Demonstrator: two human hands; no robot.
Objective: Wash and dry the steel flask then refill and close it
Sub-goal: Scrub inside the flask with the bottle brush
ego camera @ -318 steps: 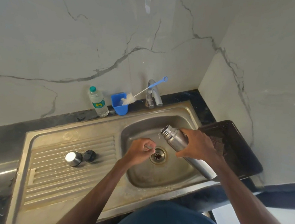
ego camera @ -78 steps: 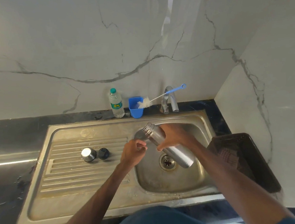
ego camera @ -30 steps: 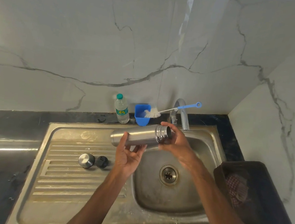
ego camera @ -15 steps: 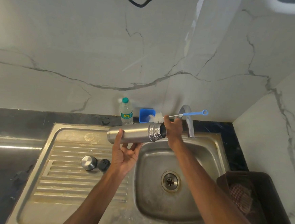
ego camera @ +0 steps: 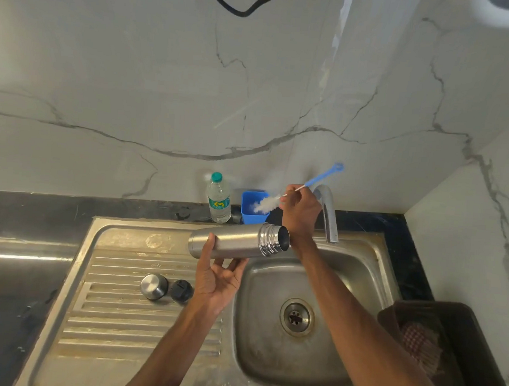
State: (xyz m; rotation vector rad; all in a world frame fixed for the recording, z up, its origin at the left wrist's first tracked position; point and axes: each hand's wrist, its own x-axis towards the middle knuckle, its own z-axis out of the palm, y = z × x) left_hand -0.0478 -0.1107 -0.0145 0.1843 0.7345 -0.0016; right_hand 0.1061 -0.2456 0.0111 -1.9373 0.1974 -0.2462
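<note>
The steel flask [ego camera: 237, 241] lies level over the left edge of the sink [ego camera: 375, 263], with its long axis running left to right and its open mouth facing right. The left hand [ego camera: 216, 278] has its grip curled round the base end from below. Just behind the mouth, the right hand [ego camera: 300, 210] pinches the wire stem of the bottle brush [ego camera: 266, 204], whose bristles hang over the blue cup [ego camera: 250, 217]. It is the nearer hand to feed the brush in. The green label on the water bottle [ego camera: 218, 200] is too blurred to read.

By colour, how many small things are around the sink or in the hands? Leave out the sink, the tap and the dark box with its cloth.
Steel: 2, flask and cap.
Blue: 2, cup and brush.
Black: 1, stopper.
Clear: 1, water bottle.
Total: 6.
</note>
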